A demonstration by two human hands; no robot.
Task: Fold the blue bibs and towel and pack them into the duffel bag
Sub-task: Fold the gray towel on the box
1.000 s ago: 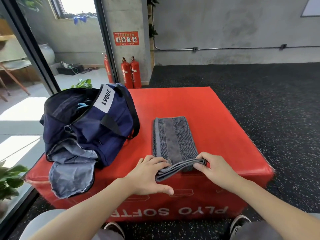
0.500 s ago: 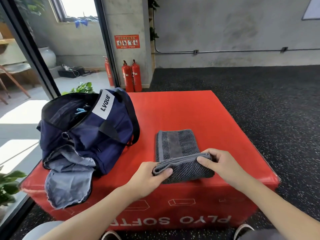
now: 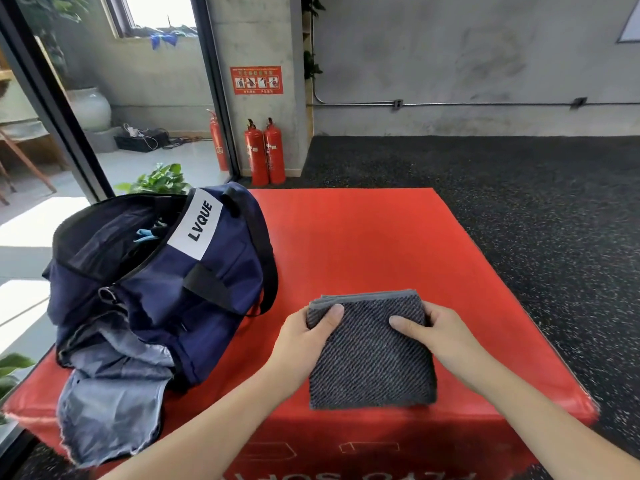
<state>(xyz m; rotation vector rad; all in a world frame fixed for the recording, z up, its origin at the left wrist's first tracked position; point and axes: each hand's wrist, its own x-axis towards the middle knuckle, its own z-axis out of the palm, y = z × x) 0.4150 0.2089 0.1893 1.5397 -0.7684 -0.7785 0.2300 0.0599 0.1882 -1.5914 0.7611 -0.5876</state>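
Folded grey towel (image 3: 372, 355) on near red plyo box (image 3: 363, 244), left hand (image 3: 304, 336) and right hand (image 3: 436, 336) pinching its far corners; soft, light, floppy—likely best supported underneath toward duffel bag (image 3: 156, 282) at left.

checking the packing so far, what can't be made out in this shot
- Inside of the duffel bag, head view: dark, its own flap hides the contents.
- Fingers of the left hand and right hand: tucked under the towel.
- Box front lettering: cut off by the bottom edge.
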